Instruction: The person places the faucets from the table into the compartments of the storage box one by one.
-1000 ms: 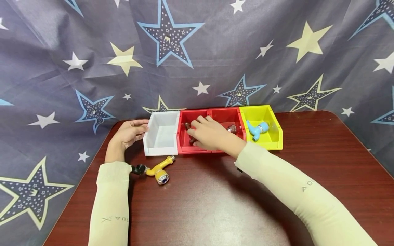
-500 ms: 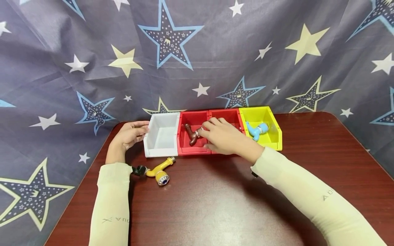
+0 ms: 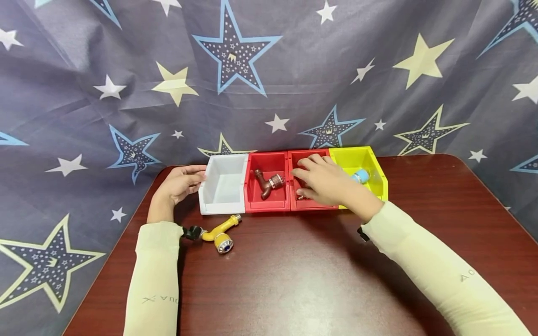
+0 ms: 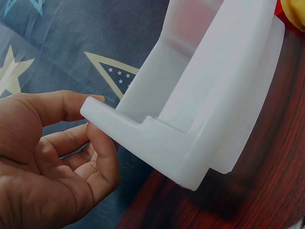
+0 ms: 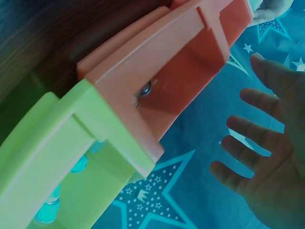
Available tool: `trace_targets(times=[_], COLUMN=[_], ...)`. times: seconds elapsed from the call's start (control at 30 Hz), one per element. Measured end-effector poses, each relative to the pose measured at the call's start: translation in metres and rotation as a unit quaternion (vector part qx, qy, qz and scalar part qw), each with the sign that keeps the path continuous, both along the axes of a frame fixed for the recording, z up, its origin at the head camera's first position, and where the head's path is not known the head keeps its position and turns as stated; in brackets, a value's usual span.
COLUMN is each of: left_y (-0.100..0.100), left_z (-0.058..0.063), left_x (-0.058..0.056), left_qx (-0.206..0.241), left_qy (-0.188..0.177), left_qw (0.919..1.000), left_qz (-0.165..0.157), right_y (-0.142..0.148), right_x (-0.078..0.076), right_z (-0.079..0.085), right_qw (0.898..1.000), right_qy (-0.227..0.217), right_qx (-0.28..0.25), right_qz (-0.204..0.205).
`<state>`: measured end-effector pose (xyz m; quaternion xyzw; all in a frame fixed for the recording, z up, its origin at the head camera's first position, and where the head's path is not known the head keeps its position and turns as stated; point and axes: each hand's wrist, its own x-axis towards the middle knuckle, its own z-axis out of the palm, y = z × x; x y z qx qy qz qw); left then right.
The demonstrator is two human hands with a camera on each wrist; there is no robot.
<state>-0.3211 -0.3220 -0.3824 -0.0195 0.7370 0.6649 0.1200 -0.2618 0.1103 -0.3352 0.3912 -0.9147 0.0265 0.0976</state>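
Observation:
My left hand [image 3: 178, 186] is at the left side of the white bin [image 3: 222, 207]. In the left wrist view its fingers pinch the corner of the bin's rim [image 4: 157, 143]. My right hand [image 3: 325, 182] hovers over the right-hand red bin [image 3: 308, 154], with fingers straight and spread in the right wrist view, holding nothing. A small metal end [image 5: 146, 88] shows inside that bin; the hand covers most of what lies there in the head view. A brown tap [image 3: 267, 184] lies in the left-hand red bin [image 3: 269, 205]. Inside the yellow bin [image 3: 380, 186] is a blue tap [image 3: 360, 176], partly covered by the right wrist.
The bins stand side by side along the back of a dark red wooden table [image 3: 269, 280]. A yellow tap [image 3: 220, 234] lies on the table in front of the white bin, beside the left wrist. A grey cloth with stars [image 3: 273, 84] hangs behind.
My right hand has moved rightward from the left-hand red bin to over the right-hand one, uncovering the brown tap. The left hand has stayed on the white bin.

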Motion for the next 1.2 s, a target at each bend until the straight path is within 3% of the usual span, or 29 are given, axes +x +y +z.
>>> trace_targets(times=[0.37,0.57,0.87,1.2], left_y=[0.002,0.0,-0.001,0.0], left_z=[-0.002,-0.001,-0.002,-0.004], left_x=[-0.001,-0.002,-0.001,-0.003], left_qx=[-0.001,-0.001,0.001,-0.009], left_qy=[-0.002,-0.008,0.005,0.002], left_qw=[1.0,1.0,0.9999,0.9998], left_qz=[0.004,0.001,0.01,0.015], right_y=[0.031,0.052,0.082,0.109], right_x=[-0.007,-0.012,-0.015,-0.016], right_z=[-0.001,0.001,0.003,-0.002], right_qw=[0.998,0.993,0.982,0.97], right_qy=[-0.017,-0.032,-0.078,-0.093], right_qx=[-0.062,-0.088,-0.114,-0.151], right_qz=[-0.028,-0.064,-0.13,-0.167])
